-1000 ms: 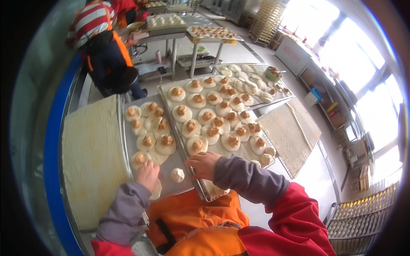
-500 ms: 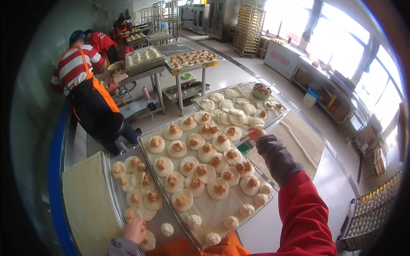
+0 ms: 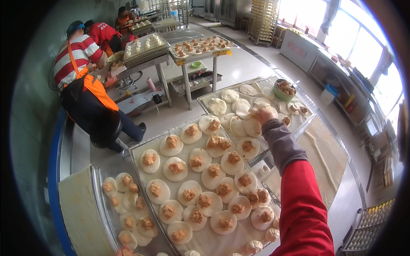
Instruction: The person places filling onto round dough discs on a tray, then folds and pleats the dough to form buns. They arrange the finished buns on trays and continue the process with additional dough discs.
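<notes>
My right hand [image 3: 266, 114] reaches over the far tray, its fingers closed at the edge of a flat, round dough wrapper [image 3: 261, 102]. Plain wrappers [image 3: 242, 110] overlap around it. Just beyond stands a green bowl of filling [image 3: 285, 89]. Only a sliver of my left hand [image 3: 121, 252] shows at the bottom edge, beside a filled wrapper [image 3: 127, 239]; its fingers are mostly cut off. Between my arms a large tray [image 3: 147, 187] bears many wrappers topped with brownish filling [image 3: 188, 195]. Pleated buns [image 3: 254, 246] sit along its near edge.
Stacked trays [image 3: 85, 209] stand at the left, and a cloth-covered board [image 3: 322, 158] lies at the right. Another filled tray [image 3: 200, 46] rests on a table ahead. Several people in orange aprons work at the far left. A tray rack [image 3: 261, 21] stands at the back.
My right hand has moved farther away, from the large tray's far corner onto the plain wrappers. My left hand has dropped almost out of the picture. The view has shifted forward.
</notes>
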Demonstrator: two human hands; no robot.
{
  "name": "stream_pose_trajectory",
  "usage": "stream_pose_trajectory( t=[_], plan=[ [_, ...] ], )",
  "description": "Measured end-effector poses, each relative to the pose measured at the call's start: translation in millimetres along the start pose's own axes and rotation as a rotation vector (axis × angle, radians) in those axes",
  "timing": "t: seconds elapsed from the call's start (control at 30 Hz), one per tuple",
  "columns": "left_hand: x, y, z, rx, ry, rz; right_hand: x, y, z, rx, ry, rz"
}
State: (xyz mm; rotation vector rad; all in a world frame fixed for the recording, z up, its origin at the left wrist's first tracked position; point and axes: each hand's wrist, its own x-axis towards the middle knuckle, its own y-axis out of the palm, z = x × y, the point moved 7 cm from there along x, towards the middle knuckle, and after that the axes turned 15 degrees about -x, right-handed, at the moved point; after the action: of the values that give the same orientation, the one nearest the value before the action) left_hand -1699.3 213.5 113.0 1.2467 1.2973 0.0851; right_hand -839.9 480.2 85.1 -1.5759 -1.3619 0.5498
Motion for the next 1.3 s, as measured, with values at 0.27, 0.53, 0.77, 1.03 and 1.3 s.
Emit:
stream_pose_trajectory(
  t=[0.27, 0.53, 0.77, 1.03, 1.3],
  plan=[
    [18.2, 99.7, 54.0, 0.587, 0.116, 0.215, -50.9, -53.8, -37.1, 1.998, 0.803, 0.088],
    [-19.1, 187.0, 103.5, 0.219, 0.160, 0.344, -270.8, -357.0, 132.4, 1.253, -0.437, 0.285],
    [-85.7, 170.6, 107.2, 0.215, 0.109, 0.496, -423.6, -496.5, 189.2, 0.733, -0.719, -0.608],
    [-143.2, 149.1, 115.2, 0.705, 0.349, 0.753, -487.8, -469.1, 255.2, 1.569, -0.431, -0.241],
    [-164.3, 142.0, 123.6, 1.617, 1.188, 0.563, -543.2, -422.9, 331.6, 2.734, -0.023, 1.003]
  ],
)
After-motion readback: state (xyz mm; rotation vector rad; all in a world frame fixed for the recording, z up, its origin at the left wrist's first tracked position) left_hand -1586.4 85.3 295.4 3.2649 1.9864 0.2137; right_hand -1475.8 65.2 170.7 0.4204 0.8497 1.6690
